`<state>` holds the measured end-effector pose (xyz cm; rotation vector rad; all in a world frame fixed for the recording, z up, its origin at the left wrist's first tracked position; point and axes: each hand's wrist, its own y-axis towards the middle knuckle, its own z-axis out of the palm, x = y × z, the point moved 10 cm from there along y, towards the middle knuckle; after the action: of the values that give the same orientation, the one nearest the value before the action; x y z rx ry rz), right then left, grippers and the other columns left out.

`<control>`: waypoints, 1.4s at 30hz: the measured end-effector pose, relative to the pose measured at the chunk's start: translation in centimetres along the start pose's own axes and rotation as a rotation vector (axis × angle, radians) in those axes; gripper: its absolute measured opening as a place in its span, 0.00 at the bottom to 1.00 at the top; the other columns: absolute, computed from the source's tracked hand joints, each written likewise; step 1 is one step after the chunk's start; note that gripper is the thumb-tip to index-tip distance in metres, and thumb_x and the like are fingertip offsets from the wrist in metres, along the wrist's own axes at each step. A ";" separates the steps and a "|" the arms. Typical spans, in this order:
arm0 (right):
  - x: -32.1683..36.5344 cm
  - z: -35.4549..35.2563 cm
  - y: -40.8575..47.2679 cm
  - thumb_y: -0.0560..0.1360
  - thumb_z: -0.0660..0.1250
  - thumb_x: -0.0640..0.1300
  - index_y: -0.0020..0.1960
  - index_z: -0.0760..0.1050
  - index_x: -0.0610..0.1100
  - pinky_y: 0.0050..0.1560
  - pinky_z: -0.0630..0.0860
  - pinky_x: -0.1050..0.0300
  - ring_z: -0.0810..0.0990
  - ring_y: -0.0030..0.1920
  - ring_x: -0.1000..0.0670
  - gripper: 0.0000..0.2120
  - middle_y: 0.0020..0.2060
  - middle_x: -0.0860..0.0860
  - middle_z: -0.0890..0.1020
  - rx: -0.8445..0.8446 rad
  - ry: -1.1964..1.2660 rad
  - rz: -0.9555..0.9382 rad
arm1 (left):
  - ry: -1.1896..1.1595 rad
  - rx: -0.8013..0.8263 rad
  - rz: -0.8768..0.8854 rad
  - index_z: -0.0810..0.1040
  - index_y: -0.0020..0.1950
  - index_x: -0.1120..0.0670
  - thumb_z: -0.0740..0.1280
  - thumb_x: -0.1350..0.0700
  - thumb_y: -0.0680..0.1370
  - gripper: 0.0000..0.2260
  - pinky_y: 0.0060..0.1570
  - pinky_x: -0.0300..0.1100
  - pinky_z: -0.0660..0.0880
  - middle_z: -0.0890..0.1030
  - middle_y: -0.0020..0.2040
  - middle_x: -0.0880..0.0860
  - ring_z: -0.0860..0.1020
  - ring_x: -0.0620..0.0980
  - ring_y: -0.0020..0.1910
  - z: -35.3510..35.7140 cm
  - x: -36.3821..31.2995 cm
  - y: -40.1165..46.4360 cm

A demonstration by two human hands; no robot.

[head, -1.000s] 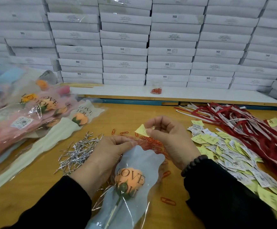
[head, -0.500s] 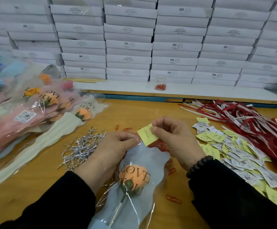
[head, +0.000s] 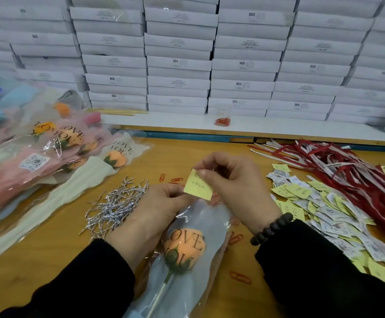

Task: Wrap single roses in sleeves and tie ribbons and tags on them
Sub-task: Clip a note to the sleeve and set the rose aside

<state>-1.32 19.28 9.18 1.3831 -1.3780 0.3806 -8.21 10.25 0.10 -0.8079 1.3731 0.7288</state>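
An orange rose lies in a clear and pale blue sleeve printed "LOVE YOU", on the wooden table in front of me. My left hand grips the top left edge of the sleeve. My right hand pinches a small yellow tag just above the sleeve's top edge. A heap of yellow and white tags lies at the right. Red and white ribbons are piled beyond it.
Silver twist ties lie heaped left of my hands. Wrapped roses are stacked at the far left. Orange paper clips are scattered on the table; a clear cup of them stands on a white shelf. White boxes fill the back.
My right hand has turned the yellow tag and brought it down to the sleeve's top edge, near my left hand's fingers. My view has moved closer.
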 end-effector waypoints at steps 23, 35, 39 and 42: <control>-5.6 1.5 0.1 0.71 0.70 0.39 0.35 0.75 0.52 0.32 0.69 0.68 0.71 0.29 0.62 0.11 0.29 0.57 0.74 -0.065 -0.035 0.135 | 0.030 0.046 0.027 0.79 0.46 0.67 0.68 0.48 0.71 0.20 0.40 0.47 0.67 0.73 0.40 0.65 0.66 0.57 0.38 0.3 -0.6 -0.6; -6.8 1.1 -0.4 0.74 0.68 0.39 0.39 0.78 0.43 0.29 0.72 0.70 0.76 0.27 0.61 0.05 0.32 0.49 0.79 0.089 0.122 0.341 | 0.047 0.038 0.022 0.83 0.35 0.57 0.64 0.58 0.77 0.13 0.29 0.35 0.74 0.83 0.33 0.55 0.78 0.46 0.27 0.3 -0.5 -0.3; -7.0 1.4 -0.4 0.74 0.68 0.40 0.39 0.77 0.43 0.29 0.72 0.70 0.74 0.26 0.61 0.05 0.31 0.51 0.78 0.102 0.095 0.347 | 0.050 0.036 0.021 0.83 0.38 0.57 0.65 0.56 0.77 0.11 0.33 0.39 0.74 0.84 0.36 0.56 0.80 0.48 0.30 0.2 -0.5 -0.3; -7.0 1.8 -0.5 0.74 0.68 0.41 0.38 0.77 0.45 0.30 0.72 0.69 0.74 0.26 0.62 0.06 0.29 0.53 0.78 0.117 0.052 0.336 | 0.046 0.006 0.045 0.82 0.36 0.57 0.66 0.57 0.76 0.10 0.29 0.37 0.73 0.82 0.35 0.57 0.77 0.47 0.29 0.0 -0.6 -0.2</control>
<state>-3.62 21.19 2.59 1.2246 -1.5676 0.7235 -8.09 10.13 0.67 -0.7961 1.4381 0.7444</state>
